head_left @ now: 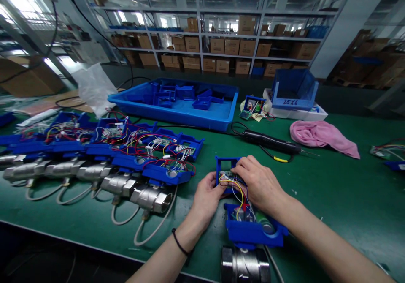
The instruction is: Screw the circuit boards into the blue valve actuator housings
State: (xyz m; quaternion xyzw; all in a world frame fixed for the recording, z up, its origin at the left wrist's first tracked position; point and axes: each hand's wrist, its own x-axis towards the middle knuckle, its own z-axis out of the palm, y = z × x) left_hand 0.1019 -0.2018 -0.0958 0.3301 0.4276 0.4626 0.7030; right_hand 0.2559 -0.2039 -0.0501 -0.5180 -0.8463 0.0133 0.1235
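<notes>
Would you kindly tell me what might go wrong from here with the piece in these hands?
The thin wires running between the blue frame and the blue housing could be tugged loose if the left hand or right hand pulls too far. The black tool on the green table might roll if knocked.

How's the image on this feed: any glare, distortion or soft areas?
Head view: upper-left window blown out; nearest metal valve catching highlights; outer shelving posts leaning outward; far cartons soft; left hand and right hand fairly clear.
</notes>
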